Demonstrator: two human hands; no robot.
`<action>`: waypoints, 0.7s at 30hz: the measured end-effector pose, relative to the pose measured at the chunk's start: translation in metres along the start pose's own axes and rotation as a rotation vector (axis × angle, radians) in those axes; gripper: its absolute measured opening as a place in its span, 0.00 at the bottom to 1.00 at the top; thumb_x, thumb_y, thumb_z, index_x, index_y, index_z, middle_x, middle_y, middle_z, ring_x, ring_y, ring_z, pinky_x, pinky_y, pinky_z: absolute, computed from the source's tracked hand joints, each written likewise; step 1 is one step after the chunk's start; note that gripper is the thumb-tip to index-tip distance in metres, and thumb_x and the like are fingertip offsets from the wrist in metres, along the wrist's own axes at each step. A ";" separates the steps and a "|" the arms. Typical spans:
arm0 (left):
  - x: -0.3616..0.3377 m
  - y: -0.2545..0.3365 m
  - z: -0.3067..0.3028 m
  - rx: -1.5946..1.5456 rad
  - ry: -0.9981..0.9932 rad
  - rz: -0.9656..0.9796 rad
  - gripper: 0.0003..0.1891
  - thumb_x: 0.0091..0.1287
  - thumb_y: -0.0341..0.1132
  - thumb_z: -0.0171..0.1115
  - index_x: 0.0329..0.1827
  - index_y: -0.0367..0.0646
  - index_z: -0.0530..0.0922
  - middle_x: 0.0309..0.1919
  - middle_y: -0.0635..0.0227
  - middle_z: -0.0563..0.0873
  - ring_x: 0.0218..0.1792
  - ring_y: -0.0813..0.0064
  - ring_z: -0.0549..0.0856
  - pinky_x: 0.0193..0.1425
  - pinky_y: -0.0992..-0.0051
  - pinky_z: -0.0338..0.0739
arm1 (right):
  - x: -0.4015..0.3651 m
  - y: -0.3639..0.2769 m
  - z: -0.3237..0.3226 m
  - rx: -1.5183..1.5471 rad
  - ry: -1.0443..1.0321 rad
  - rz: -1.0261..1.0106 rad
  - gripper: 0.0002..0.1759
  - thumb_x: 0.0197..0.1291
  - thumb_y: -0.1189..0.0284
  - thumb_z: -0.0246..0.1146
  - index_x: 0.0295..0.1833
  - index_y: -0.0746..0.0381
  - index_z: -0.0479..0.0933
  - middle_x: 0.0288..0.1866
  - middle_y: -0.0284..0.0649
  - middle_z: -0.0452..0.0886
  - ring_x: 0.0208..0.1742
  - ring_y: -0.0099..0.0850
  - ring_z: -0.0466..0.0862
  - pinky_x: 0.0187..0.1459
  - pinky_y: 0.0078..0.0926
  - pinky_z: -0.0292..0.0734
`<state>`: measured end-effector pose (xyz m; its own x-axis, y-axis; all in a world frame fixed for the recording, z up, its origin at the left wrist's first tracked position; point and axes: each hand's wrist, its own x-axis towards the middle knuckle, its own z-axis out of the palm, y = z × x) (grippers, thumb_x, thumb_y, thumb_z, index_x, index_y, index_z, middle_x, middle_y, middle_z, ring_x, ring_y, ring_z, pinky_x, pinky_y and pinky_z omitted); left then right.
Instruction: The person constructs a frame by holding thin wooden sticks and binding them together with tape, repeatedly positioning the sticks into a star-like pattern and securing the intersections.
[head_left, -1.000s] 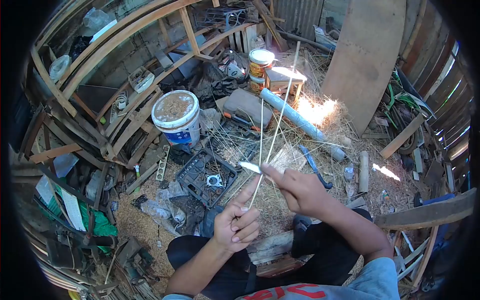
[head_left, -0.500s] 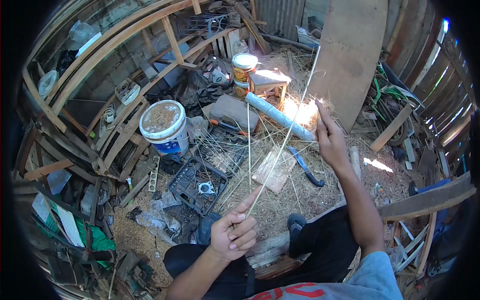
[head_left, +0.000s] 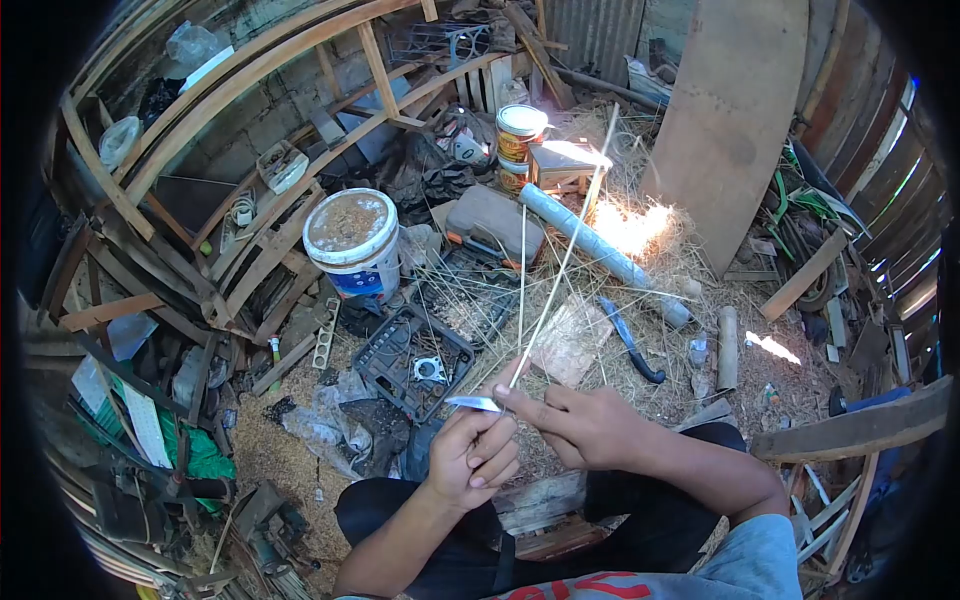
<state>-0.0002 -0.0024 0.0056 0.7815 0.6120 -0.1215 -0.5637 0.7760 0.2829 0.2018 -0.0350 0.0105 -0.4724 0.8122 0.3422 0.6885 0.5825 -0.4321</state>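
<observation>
A long, thin, pale strip (head_left: 566, 266), like split bamboo, slants up and away from my left hand (head_left: 473, 455). My left fingers are curled closed around its near end, in front of my lap. My right hand (head_left: 590, 425) has come up beside it, with a small bright knife blade (head_left: 475, 403) reaching left from its fingers across the strip's near end. The knife's handle is hidden in my right hand. Beyond the hands, a wooden board (head_left: 570, 342) lies on the straw, and a larger knife (head_left: 633, 340) with a bluish blade and black handle rests next to it.
Several thin strips lie scattered over an open black tool case (head_left: 415, 365). A white bucket (head_left: 351, 243) stands left, a grey-blue pipe (head_left: 600, 252) lies ahead near a small stool (head_left: 563, 165). A wide board (head_left: 735, 120) leans at the back right; wooden frames line the left.
My right hand has moved from far up along the strip down and left, next to my left hand. The blade now shows at the strip's near end. The whole view has shifted slightly.
</observation>
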 end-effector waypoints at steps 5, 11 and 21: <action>0.001 -0.001 0.004 0.137 -0.047 0.015 0.29 0.74 0.29 0.36 0.80 0.44 0.51 0.13 0.78 0.60 0.08 0.84 0.59 0.13 0.81 0.58 | 0.005 0.027 -0.007 -0.038 0.210 0.086 0.36 0.59 0.80 0.60 0.75 0.57 0.65 0.24 0.38 0.73 0.22 0.34 0.76 0.25 0.31 0.73; 0.003 -0.005 0.009 0.143 0.086 -0.008 0.29 0.73 0.29 0.36 0.79 0.39 0.51 0.10 0.78 0.58 0.07 0.84 0.59 0.11 0.83 0.57 | 0.011 0.056 -0.033 0.176 0.448 0.465 0.30 0.64 0.79 0.55 0.74 0.61 0.65 0.35 0.52 0.81 0.30 0.46 0.82 0.37 0.37 0.78; 0.001 0.001 0.001 0.129 0.056 0.053 0.28 0.75 0.31 0.34 0.79 0.45 0.55 0.12 0.77 0.59 0.07 0.82 0.58 0.11 0.80 0.58 | -0.001 0.004 0.012 0.068 0.035 -0.040 0.39 0.53 0.79 0.63 0.74 0.54 0.67 0.26 0.36 0.73 0.23 0.35 0.78 0.24 0.31 0.74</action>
<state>0.0007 -0.0009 0.0070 0.7335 0.6616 -0.1554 -0.5616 0.7189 0.4096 0.1989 -0.0328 -0.0014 -0.4782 0.7873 0.3891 0.6302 0.6162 -0.4724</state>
